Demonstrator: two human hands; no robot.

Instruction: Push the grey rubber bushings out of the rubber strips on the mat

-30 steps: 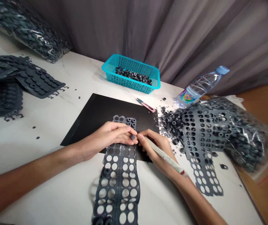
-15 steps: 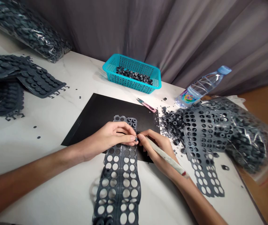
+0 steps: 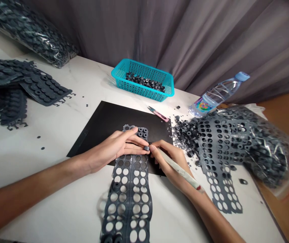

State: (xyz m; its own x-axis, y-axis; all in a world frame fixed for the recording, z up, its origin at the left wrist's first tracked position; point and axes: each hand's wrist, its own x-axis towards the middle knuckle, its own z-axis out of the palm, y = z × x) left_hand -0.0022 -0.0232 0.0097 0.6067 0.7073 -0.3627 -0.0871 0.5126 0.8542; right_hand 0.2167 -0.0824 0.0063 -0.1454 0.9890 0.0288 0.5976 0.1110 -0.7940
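Over the last second the left hand (image 3: 114, 148) opens its pose. Its forefinger, which was curled with the others, now stretches forward and lies on the far end of the rubber strip (image 3: 130, 199), pinning it where the last unpunched rings sit. The other fingertips pinch a small dark ring (image 3: 146, 147) just past the strip's right edge. The ring has barely moved and sits where the two hands meet. It looks clear of the strip's holes, so it appears to be loose rather than seated.

The right hand (image 3: 171, 160) is closed around a pale stick (image 3: 182, 172), and its forefinger tip touches the ring. The stick's working end is hidden behind the fingers.

The strip runs from under the left fingers back towards the person. Its far end lies on a black mat (image 3: 101, 118) and the rest on the white table (image 3: 58, 141).

To the left of the left hand the table is bare, with rubber sheets (image 3: 33, 86) well apart. To the right of the right hand it is crowded: loose rings (image 3: 185, 131) lie near, with punched strips (image 3: 217, 152) and a bag (image 3: 268, 155) beyond them. Ahead of the hands, snips (image 3: 157, 114) lie at the mat's far edge. A basket (image 3: 139, 88) and a bottle (image 3: 215, 94) stand farther off.
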